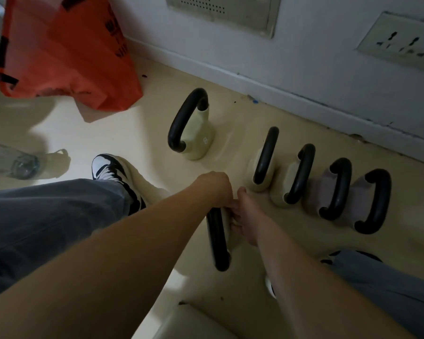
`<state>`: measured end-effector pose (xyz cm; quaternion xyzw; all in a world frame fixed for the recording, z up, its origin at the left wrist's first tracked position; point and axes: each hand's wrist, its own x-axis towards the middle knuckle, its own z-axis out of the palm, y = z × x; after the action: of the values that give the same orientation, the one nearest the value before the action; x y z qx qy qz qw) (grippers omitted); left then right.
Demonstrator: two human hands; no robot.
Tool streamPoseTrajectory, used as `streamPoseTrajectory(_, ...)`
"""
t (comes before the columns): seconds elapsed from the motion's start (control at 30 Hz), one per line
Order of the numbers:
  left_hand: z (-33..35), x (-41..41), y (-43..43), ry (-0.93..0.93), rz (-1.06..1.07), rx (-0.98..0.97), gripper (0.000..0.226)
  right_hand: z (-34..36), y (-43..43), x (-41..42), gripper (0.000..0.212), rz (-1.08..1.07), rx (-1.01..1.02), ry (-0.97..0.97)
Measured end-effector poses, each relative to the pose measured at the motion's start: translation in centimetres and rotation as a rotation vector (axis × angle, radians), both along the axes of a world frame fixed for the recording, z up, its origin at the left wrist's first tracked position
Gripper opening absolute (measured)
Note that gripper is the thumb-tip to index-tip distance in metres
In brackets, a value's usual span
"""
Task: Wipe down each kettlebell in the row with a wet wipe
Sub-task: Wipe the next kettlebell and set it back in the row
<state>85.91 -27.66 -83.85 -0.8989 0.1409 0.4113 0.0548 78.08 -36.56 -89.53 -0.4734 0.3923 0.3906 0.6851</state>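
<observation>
The near kettlebell [218, 238] lies pulled out of the row, just in front of the person's knees, its black handle pointing toward the camera and its pale body mostly hidden under both hands. The left hand [214, 189] reaches over the top with fingers curled down on the body; whether it holds a wipe I cannot tell, as none shows. The right hand [242, 216] lies against the side of the body beside the handle, fingers bent round it, seemingly steadying it. Four more kettlebells stand in a line toward the wall on the right, the closest [262, 165] just beyond the hands, and a larger one [194, 128] stands apart to the left. To wipe well here, I judge the steadying hand should keep the bell from rolling while the other works round the body and then along the full handle, turning it to reach the underside. Behind lie an orange bag [66, 50] and a bottle [12, 162].
</observation>
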Motion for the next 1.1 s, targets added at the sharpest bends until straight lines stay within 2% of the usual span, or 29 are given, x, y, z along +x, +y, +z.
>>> streamPoseTrajectory(0.13,3.4,-4.2,0.2,-0.143,-0.325,0.041,0.019,-0.3,0.1,-0.1,0.080,-0.017,0.021,0.024)
streamPoseTrajectory(0.23,4.1,-7.3,2.8,-0.247,-0.694,-0.087,0.012,0.2,0.0,0.1,0.079,0.004,0.033,0.024)
streamPoseTrajectory(0.3,3.7,-6.8,4.4,-0.180,-0.742,-0.178,0.013,0.6,0.2,0.1,0.078,0.018,0.031,0.012)
streamPoseTrajectory(0.37,3.2,-4.8,4.4,-0.180,-0.674,-0.196,0.020,0.5,0.2,0.0,0.076,-0.015,0.032,0.015)
streamPoseTrajectory(0.5,1.7,-2.8,3.0,-0.170,-0.048,-0.222,0.029,0.4,0.5,-0.4,0.075,-0.016,0.009,-0.016)
streamPoseTrajectory(0.57,1.1,-4.8,2.8,-0.262,0.183,-0.351,0.029,0.4,0.7,-0.4,0.075,-0.010,-0.029,-0.029)
streamPoseTrajectory(0.63,1.5,-7.7,3.4,-0.371,0.191,-0.428,0.030,0.4,0.8,-0.4,0.075,0.009,-0.021,-0.033)
streamPoseTrajectory(0.73,2.5,-11.7,5.3,-0.506,0.198,-0.649,0.037,0.2,0.8,-0.6,0.070,0.024,-0.041,-0.049)
streamPoseTrajectory(0.8,3.3,-13.4,6.0,-0.478,0.232,-0.759,0.038,0.6,0.9,-0.8,0.065,0.024,-0.073,-0.053)
streamPoseTrajectory(0.87,4.0,-13.2,5.8,-0.467,0.274,-0.767,0.031,1.2,1.4,-1.4,0.060,-0.016,-0.095,-0.042)
streamPoseTrajectory(0.9,4.7,-12.4,5.6,-0.518,0.369,-0.774,0.031,1.4,1.8,-1.5,0.061,-0.042,-0.116,-0.043)
streamPoseTrajectory(0.97,6.0,-10.0,6.1,-0.617,0.706,-0.802,0.041,2.2,2.3,-1.6,0.060,-0.072,-0.195,-0.082)
streamPoseTrajectory(1.0,6.7,-9.0,6.6,-0.608,0.899,-0.847,0.045,2.5,2.4,-1.5,0.058,-0.056,-0.233,-0.086)
streamPoseTrajectory(1.1,5.9,-8.9,9.2,-0.361,1.361,-1.016,0.042,3.3,2.5,-1.5,0.042,0.041,-0.319,-0.125)
